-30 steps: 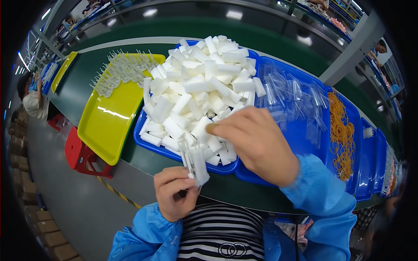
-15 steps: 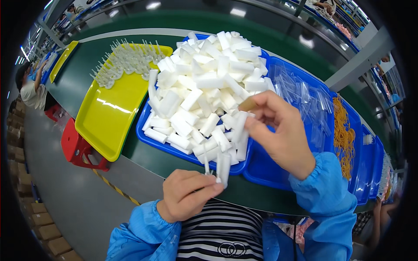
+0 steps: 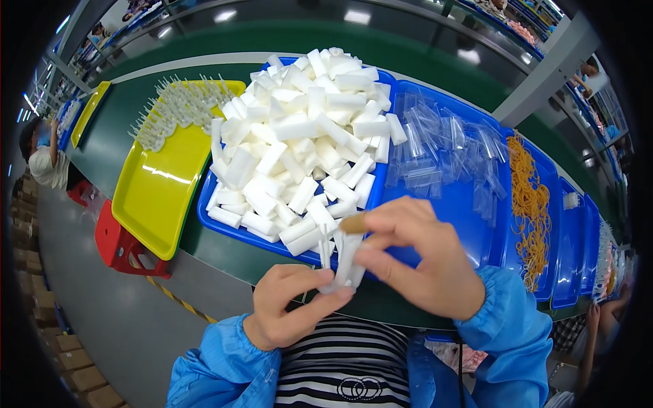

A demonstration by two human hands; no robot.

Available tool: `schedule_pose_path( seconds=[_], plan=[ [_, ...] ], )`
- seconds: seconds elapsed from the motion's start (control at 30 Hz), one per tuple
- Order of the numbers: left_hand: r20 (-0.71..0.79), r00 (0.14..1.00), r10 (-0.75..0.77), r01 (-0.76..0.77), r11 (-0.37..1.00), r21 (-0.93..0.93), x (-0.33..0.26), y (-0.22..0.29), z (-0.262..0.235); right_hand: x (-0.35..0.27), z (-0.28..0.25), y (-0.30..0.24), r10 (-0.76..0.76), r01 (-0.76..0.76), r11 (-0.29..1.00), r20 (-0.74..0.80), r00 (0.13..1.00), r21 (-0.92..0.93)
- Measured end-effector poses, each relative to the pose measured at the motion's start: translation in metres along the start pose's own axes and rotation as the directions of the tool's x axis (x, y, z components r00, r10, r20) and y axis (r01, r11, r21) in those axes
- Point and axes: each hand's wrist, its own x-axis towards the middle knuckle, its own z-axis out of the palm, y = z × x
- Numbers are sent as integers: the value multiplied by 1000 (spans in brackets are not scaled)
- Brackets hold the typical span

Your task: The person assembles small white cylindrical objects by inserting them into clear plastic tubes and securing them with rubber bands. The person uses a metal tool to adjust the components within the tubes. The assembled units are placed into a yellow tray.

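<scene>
My left hand [image 3: 289, 306] is closed in a pinch on a white plastic piece with thin upright prongs [image 3: 326, 253], in front of the foam pile. White foam [image 3: 348, 262] stands at that piece, between my two hands. My right hand [image 3: 432, 265], slightly blurred, grips foam at its upper right side with thumb and fingers. A tan finger cot [image 3: 353, 224] covers one fingertip of that hand. How many foam blocks are between the hands, I cannot tell. Behind them a large heap of white foam blocks [image 3: 299, 129] fills a blue tray [image 3: 204, 204].
To the left, a yellow tray [image 3: 153, 204] carries several pronged white pieces [image 3: 183, 102]. Blue trays on the right hold clear plastic sleeves [image 3: 449, 143] and orange rubber bands [image 3: 529, 211]. A red stool [image 3: 119, 238] stands beside the table; a person [image 3: 44, 153] sits farther left.
My right hand has come down and toward me with a foam block, from the pile's edge to the pronged piece. My left hand has stayed in place, gripping the pronged piece.
</scene>
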Motion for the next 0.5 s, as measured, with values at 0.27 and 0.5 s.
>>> schedule_pose_path(
  seconds=[0.27,0.5],
  plan=[
    [-16,984,-175,158,924,-347,-21,-5,6,-29,28,2,-3,23,986,-117,993,168],
    [-46,992,-119,114,989,-98,-16,-6,-3,33,5,29,-99,89,878,4,995,-470]
  ],
)
